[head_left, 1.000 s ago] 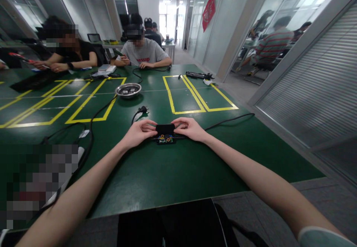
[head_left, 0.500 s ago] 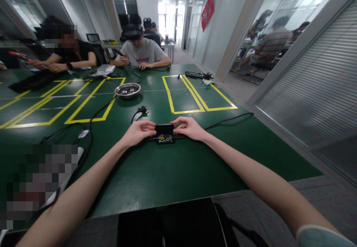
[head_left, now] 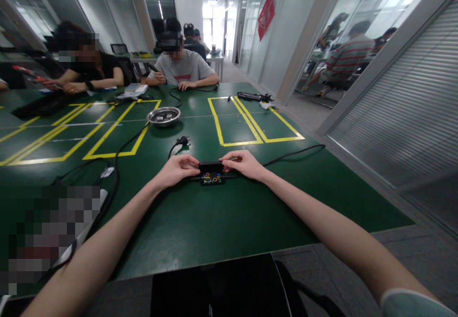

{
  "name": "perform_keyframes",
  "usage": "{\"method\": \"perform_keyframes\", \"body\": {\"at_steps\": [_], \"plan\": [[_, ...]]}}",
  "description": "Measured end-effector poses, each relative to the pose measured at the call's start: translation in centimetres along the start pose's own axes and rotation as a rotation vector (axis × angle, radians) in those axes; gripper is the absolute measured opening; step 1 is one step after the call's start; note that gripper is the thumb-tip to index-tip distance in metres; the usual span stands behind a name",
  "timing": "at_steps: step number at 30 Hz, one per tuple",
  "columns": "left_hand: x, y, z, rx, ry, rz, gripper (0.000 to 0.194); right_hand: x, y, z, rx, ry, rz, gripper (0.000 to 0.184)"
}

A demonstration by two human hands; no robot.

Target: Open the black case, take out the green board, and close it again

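Between my two hands is a black plastic cover [head_left: 211,167], tilted up behind an opened power adapter [head_left: 212,179]. The adapter lies on the green table with its circuit board and coils exposed, and a black cable leaves it at each side. My left hand [head_left: 178,169] pinches the left end of the cover between thumb and fingers. At the right end, my right hand [head_left: 245,164] grips the cover the same way. A black power plug [head_left: 183,140] with bare prongs rests beyond my left hand.
A metal bowl [head_left: 163,116] holding small metal parts stands farther back. Yellow tape [head_left: 241,143] marks rectangles on the table. A folded black tripod-like object [head_left: 255,96] lies at the far edge. Two people sit across the table. A black cable [head_left: 116,174] runs along the left.
The cover has tipped slightly lower behind the adapter, with both hands still on its ends. Otherwise the scene looks the same.
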State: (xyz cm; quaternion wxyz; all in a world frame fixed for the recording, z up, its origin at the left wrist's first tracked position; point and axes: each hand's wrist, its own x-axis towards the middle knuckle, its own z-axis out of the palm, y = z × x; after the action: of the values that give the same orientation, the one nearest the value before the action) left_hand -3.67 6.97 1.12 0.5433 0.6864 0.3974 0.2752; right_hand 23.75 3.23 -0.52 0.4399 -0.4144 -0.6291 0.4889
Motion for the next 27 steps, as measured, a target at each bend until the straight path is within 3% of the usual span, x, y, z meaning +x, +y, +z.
{"method": "perform_keyframes", "body": {"at_steps": [10,18,27], "plan": [[-0.2,0.9,-0.1,-0.006,-0.037,0.032,0.017,-0.3,-0.7,-0.2,-0.166,-0.077,-0.11,0.029],[-0.4,1.1,0.4,0.109,-0.046,0.036,0.027,-1.2,-2.5,-0.2,-0.391,-0.184,-0.276,0.01],[-0.4,1.4,0.1,0.169,-0.147,0.035,0.032,-1.5,-2.8,0.2,-0.556,-0.269,-0.41,0.007]]}}
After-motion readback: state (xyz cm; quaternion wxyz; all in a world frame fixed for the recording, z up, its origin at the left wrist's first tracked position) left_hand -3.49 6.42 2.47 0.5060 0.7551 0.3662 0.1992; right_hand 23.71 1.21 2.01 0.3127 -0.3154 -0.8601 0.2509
